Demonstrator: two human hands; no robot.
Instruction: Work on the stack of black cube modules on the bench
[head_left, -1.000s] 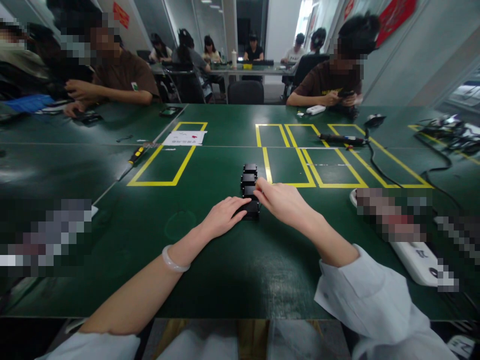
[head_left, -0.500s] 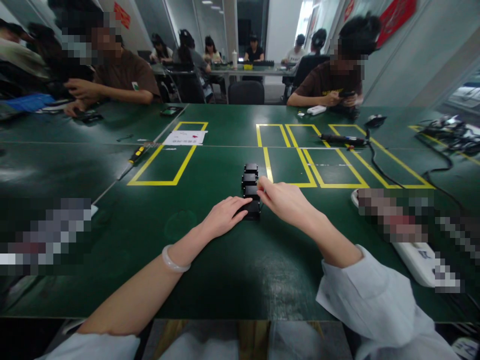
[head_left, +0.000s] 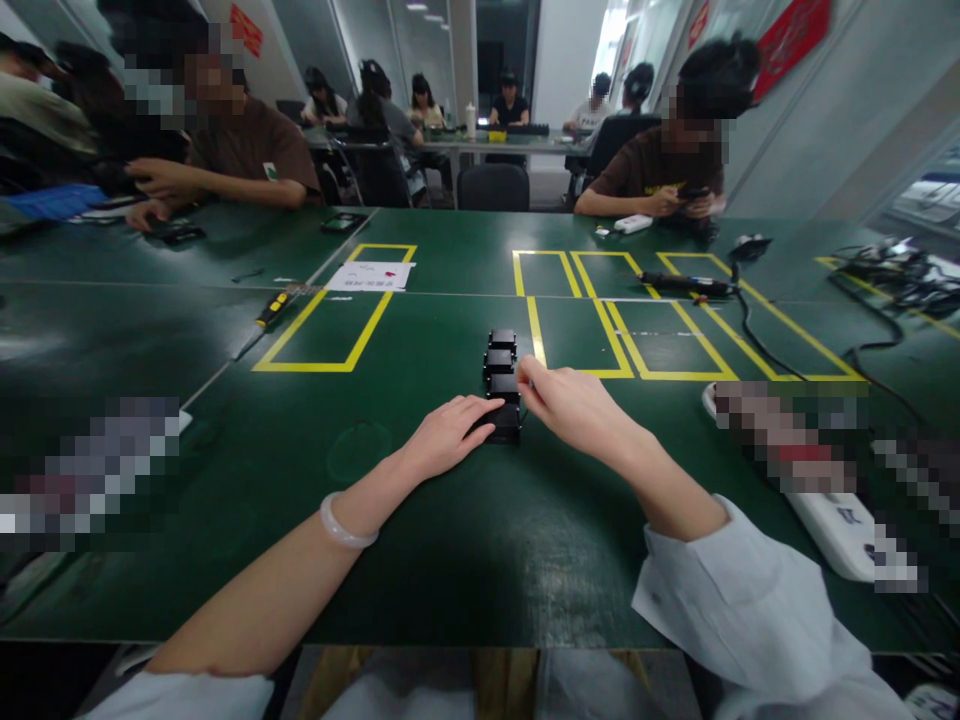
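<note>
Several small black blocks stand in a row running away from me on the green table (head_left: 435,560). My left hand (head_left: 454,430) reaches in from the left and grips the nearest black block (head_left: 504,424), with fingers over its top and the thumb at its near side. At the row's right side my right hand (head_left: 574,400) is closed in a pinch. Whatever its fingertips hold is hidden, though a thin dark line shows just below them. The farther black blocks (head_left: 501,362) sit just beyond both hands, with small studs along their sides.
Yellow tape rectangles (head_left: 341,366) mark the table. A yellow-and-black screwdriver (head_left: 274,308) lies left, a black corded tool (head_left: 686,284) right. White power strips (head_left: 840,530) flank me, and tangled cables (head_left: 907,270) lie far right. Co-workers (head_left: 652,160) sit across the table.
Both hands stay almost where they were at the blocks. The whole view has shifted very slightly, with no clear movement of the blocks.
</note>
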